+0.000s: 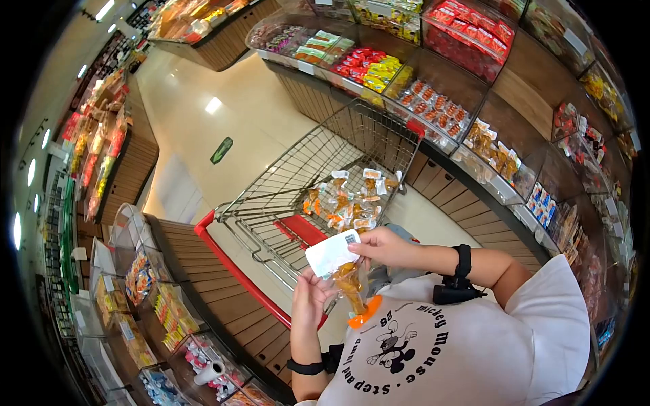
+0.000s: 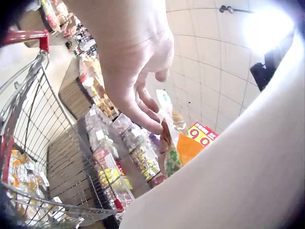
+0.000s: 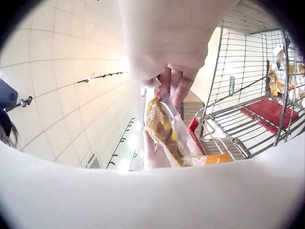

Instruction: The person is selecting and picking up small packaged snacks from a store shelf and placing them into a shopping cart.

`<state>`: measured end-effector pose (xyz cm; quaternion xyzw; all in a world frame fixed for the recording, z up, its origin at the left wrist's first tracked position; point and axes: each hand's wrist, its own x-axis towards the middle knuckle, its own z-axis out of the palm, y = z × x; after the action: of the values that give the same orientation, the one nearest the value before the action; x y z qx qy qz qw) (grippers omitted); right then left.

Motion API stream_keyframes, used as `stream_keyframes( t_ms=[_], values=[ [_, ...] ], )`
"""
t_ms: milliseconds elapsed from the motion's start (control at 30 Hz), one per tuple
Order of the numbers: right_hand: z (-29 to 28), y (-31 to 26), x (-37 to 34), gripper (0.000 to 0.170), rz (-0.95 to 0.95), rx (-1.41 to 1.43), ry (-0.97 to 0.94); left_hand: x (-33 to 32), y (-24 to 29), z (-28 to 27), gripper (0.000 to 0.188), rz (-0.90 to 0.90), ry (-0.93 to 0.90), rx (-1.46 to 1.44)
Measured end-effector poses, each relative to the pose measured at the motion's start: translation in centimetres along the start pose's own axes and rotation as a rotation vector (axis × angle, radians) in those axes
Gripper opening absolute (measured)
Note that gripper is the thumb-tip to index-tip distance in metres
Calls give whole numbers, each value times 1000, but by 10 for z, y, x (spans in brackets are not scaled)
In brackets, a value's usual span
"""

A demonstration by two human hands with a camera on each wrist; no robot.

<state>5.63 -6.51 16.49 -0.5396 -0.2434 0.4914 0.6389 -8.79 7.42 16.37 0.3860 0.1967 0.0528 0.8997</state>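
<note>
My right hand (image 1: 387, 247) pinches the white top end of a clear vacuum pack with a drumstick (image 1: 350, 279) inside. The pack hangs in front of the shirt, its orange end tab pointing down; in the right wrist view the browned drumstick (image 3: 162, 125) shows through the plastic. Beside it is my left hand (image 1: 310, 298), with relaxed fingers whose tips are right at the pack's edge in the left wrist view. Beyond both hands stands a wire shopping cart (image 1: 271, 177), and several similar drumstick packs (image 1: 349, 203) lie inside it.
The cart's red handle (image 1: 247, 277) crosses close by the left hand. Shelf bins of packaged snacks (image 1: 437, 105) curve along the right, with more snack bins (image 1: 172, 311) at lower left. Pale floor (image 1: 196, 108) stretches between the cart and a far display stand (image 1: 101, 149).
</note>
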Motion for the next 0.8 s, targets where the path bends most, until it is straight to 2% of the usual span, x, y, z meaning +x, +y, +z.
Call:
stream_keyframes(
  t_ms=[33, 133, 167, 267, 367, 733, 800],
  values=[
    [1, -1, -1, 29, -39, 7, -13, -4, 5, 6, 29, 28, 12, 95],
    [1, -8, -7, 27, 4, -26, -70, -15, 11, 23, 16, 105, 111, 430],
    [2, -9, -8, 27, -9, -9, -78, -17, 13, 27, 9, 123, 128, 377],
    [4, -12, -14, 26, -55, 20, -97, -24, 11, 35, 7, 230, 104, 385],
    [3, -12, -20, 26, -96, -3, -116, -28, 9, 35, 6, 258, 79, 409],
    [-11, -5, -40, 27, -125, 93, -79, -14, -15, 42, 4, 232, 98, 364],
    [-16, -5, -42, 27, -143, 293, -95, -1, -21, 49, 4, 221, 111, 233]
  ],
)
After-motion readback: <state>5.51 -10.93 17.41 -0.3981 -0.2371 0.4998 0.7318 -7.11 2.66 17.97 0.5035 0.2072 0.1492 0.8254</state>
